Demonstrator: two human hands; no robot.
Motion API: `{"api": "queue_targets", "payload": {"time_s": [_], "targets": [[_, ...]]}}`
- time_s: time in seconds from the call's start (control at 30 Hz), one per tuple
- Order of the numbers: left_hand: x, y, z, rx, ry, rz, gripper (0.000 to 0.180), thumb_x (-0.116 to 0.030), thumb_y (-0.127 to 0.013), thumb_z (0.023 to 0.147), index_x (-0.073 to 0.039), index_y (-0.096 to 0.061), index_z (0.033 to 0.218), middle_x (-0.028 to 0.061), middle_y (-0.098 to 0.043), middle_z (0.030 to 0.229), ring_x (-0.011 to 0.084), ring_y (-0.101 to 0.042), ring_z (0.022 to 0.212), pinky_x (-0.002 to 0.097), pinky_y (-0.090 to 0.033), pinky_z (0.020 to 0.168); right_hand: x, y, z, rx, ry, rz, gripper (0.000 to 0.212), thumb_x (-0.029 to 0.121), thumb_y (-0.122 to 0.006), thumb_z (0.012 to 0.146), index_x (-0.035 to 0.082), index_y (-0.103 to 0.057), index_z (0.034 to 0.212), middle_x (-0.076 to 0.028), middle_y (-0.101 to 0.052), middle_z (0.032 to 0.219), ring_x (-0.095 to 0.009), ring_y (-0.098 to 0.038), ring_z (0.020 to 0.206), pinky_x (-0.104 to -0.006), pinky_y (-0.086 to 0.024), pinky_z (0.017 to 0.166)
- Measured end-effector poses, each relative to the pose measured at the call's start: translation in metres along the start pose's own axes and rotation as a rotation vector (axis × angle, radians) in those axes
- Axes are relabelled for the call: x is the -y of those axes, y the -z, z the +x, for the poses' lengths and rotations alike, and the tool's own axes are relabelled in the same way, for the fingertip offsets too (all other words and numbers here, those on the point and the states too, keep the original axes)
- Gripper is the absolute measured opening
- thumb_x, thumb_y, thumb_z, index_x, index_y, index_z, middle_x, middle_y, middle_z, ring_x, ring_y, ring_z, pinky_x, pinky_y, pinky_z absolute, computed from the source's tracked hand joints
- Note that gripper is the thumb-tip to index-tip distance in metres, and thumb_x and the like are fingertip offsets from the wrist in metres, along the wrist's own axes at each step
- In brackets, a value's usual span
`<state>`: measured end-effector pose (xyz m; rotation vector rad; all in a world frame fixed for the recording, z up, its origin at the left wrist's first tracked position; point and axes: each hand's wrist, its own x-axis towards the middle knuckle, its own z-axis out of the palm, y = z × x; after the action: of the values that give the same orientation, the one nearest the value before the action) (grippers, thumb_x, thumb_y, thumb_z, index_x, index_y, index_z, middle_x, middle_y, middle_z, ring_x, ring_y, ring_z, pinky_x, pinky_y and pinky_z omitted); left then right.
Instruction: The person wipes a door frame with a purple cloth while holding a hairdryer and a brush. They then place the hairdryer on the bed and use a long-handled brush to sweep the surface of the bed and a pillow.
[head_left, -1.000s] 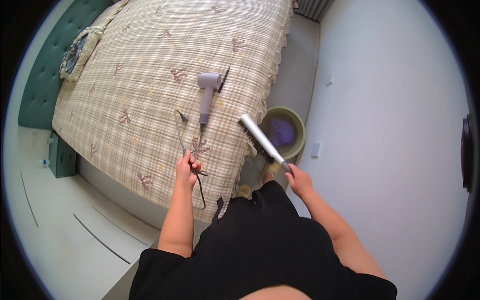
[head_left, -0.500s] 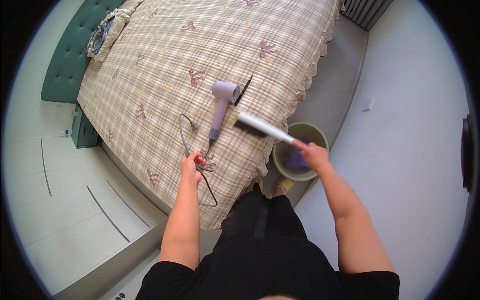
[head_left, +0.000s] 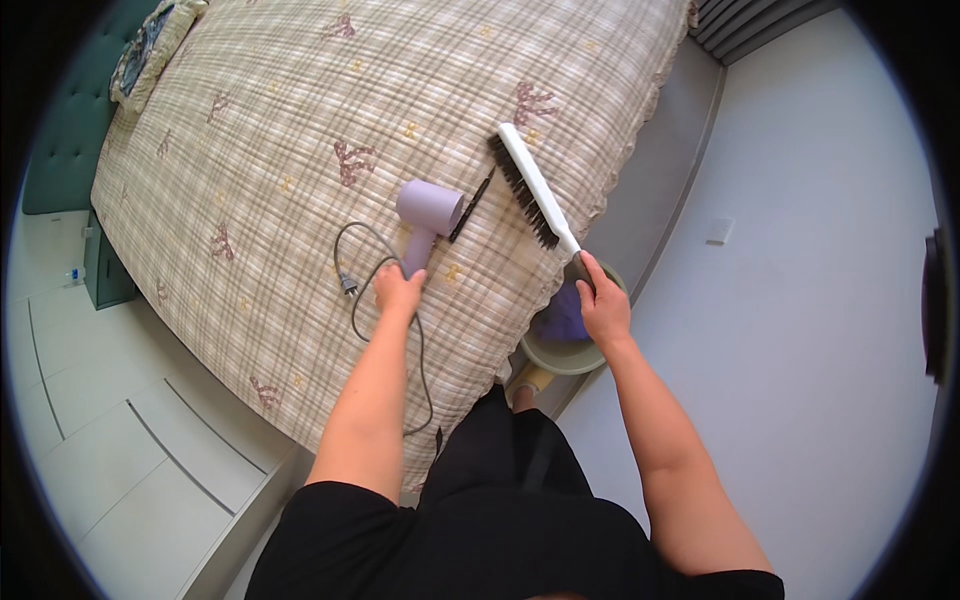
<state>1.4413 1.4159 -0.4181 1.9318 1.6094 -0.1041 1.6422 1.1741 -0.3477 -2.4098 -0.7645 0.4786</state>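
My left hand (head_left: 399, 291) is closed round the lower handle of a lilac hair dryer (head_left: 430, 207) on the bed, its head toward the far side. The dryer's grey cord (head_left: 421, 370) loops on both sides of the hand, and its plug (head_left: 348, 286) lies just to the left. In my right hand (head_left: 605, 308) is the grip of a white bed brush (head_left: 535, 180) with dark bristles. It is held over the right part of the bed, bristles toward the left. Between brush and dryer lies a thin black pen-like stick (head_left: 472, 206).
A checked quilted bedspread (head_left: 270, 300) covers the bed, its ruffled edge hanging on the right. Beside that edge stands a pale green bin (head_left: 570, 362) with something purple inside. A white wall (head_left: 760, 330) runs along the right. White cabinets (head_left: 110, 400) stand at left.
My left hand has moved from the cord up to the hair dryer's handle. My right hand has swung the brush to a steeper angle, its head now farther away. The view has shifted slightly.
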Motion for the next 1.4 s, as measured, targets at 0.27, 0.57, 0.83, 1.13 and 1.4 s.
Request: {"api": "queue_targets", "payload": {"time_s": [0.27, 0.57, 0.83, 1.13, 1.4], "targets": [[-0.018, 0.010, 0.029, 0.329, 0.233, -0.117, 0.034, -0.011, -0.065, 0.058, 0.001, -0.054, 0.087, 0.0116, -0.057, 0.081, 0.0242, -0.056, 0.072, 0.0328, -0.046, 0.064, -0.011, -0.001, 0.079, -0.226, -0.274, -0.102, 0.042, 0.020, -0.052, 0.082, 0.025, -0.044, 0.122, -0.015, -0.062, 0.088, -0.034, -0.059, 0.080, -0.0422, -0.046, 0.069], [-0.094, -0.018, 0.065, 0.446, 0.001, -0.874, 0.055, -0.007, -0.066, 0.053, 0.000, -0.047, 0.104, 0.0100, -0.052, 0.098, 0.0195, -0.052, 0.089, 0.0298, -0.043, 0.075, 0.037, -0.027, 0.071, -0.378, 0.018, 0.063, 0.040, 0.013, -0.053, 0.081, 0.017, -0.047, 0.120, -0.015, -0.060, 0.097, -0.030, -0.060, 0.081, -0.0355, -0.047, 0.071], [-0.098, -0.046, 0.040, 0.313, -0.113, 0.056, 0.047, -0.022, -0.065, 0.058, -0.014, -0.057, 0.104, 0.0115, -0.047, 0.113, 0.0272, -0.042, 0.109, 0.0344, -0.037, 0.091, 0.062, -0.018, 0.124, -0.290, 0.021, 0.092, 0.039, 0.011, -0.055, 0.080, 0.014, -0.049, 0.119, -0.015, -0.060, 0.100, -0.026, -0.061, 0.086, -0.0315, -0.047, 0.073], [-0.010, -0.018, 0.017, 0.204, 0.010, -0.222, 0.044, -0.020, -0.066, 0.057, -0.002, -0.056, 0.096, 0.0198, -0.054, 0.097, 0.0309, -0.054, 0.087, 0.0347, -0.045, 0.075, 0.085, -0.047, 0.108, -0.062, 0.150, 0.166, 0.038, 0.011, -0.058, 0.079, 0.014, -0.052, 0.116, -0.013, -0.061, 0.099, -0.020, -0.062, 0.084, -0.0286, -0.048, 0.072], [0.001, -0.020, 0.002, 0.350, 0.343, -1.219, 0.035, -0.002, -0.064, 0.058, 0.002, -0.054, 0.091, 0.0067, -0.057, 0.078, 0.0165, -0.054, 0.067, 0.0292, -0.044, 0.061, 0.116, -0.081, 0.130, 0.190, 0.270, -0.039, 0.037, 0.014, -0.057, 0.079, 0.023, -0.053, 0.114, -0.011, -0.061, 0.094, -0.025, -0.060, 0.081, -0.0340, -0.047, 0.070]]}}
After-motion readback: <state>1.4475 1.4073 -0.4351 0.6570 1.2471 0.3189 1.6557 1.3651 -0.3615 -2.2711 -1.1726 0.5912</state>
